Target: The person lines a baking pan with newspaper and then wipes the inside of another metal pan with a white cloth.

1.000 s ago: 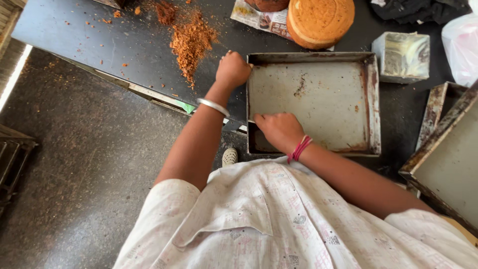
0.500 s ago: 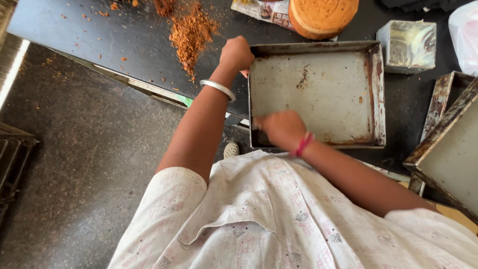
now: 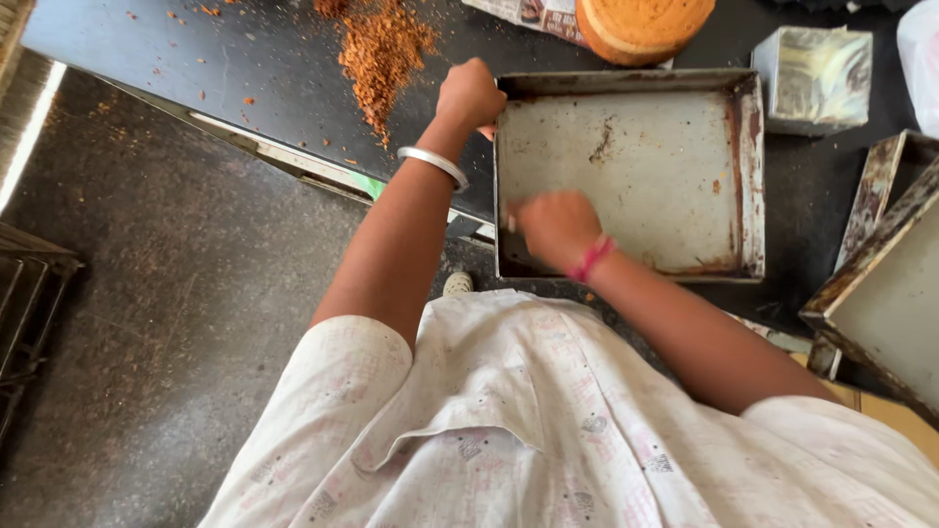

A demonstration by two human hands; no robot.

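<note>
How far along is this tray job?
Most of the tray floor looks bare, and a crumb pile sits on the counter beside it. In hand: the left hand grips the far corner, the right hand works the near one. Left: dark specks and rusty residue along the edges.

left hand (image 3: 470,94) clenched, right hand (image 3: 556,227) curled

printed paper wrapper (image 3: 528,14) | top edge, beneath round cake | white plastic bag (image 3: 919,59) | top-right corner
</note>
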